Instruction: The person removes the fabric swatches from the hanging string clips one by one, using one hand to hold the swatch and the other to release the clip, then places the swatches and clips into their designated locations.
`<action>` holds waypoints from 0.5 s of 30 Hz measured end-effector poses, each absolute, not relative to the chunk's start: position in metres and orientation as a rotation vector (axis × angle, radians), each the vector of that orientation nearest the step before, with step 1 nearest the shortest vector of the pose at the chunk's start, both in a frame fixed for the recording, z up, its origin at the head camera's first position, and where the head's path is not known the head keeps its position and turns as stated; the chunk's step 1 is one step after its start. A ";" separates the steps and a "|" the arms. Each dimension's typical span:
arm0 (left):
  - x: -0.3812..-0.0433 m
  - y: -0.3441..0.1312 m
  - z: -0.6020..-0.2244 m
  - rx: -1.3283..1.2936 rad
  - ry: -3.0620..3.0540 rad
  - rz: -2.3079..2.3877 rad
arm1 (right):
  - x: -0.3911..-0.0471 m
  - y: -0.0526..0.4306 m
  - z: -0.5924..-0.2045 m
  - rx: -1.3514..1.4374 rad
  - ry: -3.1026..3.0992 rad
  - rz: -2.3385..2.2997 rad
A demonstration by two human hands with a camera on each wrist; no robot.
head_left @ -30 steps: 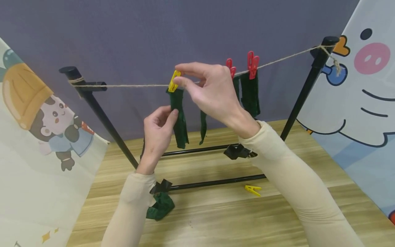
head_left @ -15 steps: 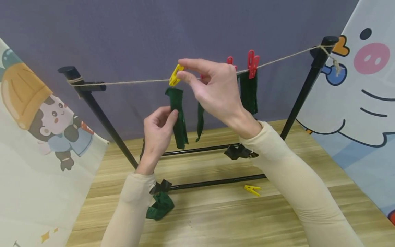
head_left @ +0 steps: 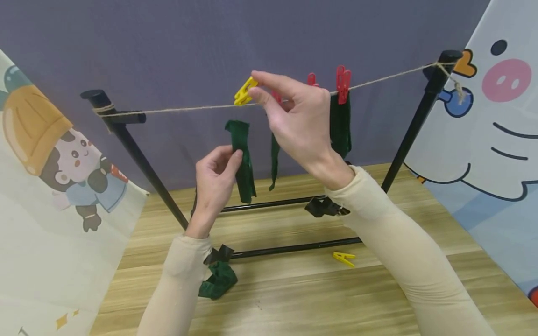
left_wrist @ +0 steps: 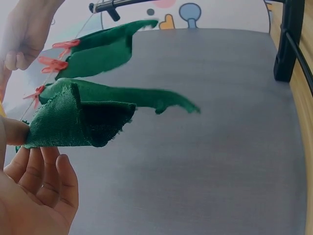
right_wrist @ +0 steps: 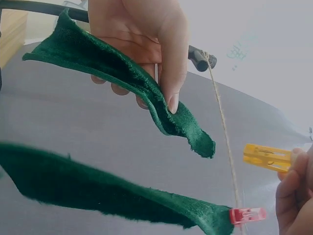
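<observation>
**Green strip (head_left: 244, 175) hangs unpegged**

Below the twine (head_left: 180, 109), the left hand (head_left: 214, 177) pinches the strip; a slackened pinch could drop it. Beside the twine, the right hand (head_left: 300, 119) pinches a yellow peg (head_left: 244, 92); a skewed squeeze could flick it away.

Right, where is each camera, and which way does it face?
Head: head-worn, facing forward and down toward the twine; left hand, right hand and sleeves show.
Left wrist: wrist-worn, facing the held cloth and red clips; both hands show partly.
Right wrist: wrist-worn, facing that cloth and a yellow clip; both hands show partly.
Both wrist views share the held cloth.
</observation>
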State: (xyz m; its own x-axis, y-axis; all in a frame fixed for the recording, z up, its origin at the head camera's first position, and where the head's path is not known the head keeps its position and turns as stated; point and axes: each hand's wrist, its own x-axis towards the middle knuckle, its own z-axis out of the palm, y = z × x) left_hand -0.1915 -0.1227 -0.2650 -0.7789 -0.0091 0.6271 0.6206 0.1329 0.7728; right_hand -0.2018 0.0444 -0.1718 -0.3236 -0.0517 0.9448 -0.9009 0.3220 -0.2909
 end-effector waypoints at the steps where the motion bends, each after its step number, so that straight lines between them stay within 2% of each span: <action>1: -0.192 -0.123 -0.265 -0.584 -1.927 -1.693 | -0.203 0.045 -0.172 0.871 -1.653 1.130; 15: -0.189 -0.123 -0.267 -0.594 -1.946 -1.695 | -0.192 0.047 -0.170 0.912 -1.779 1.270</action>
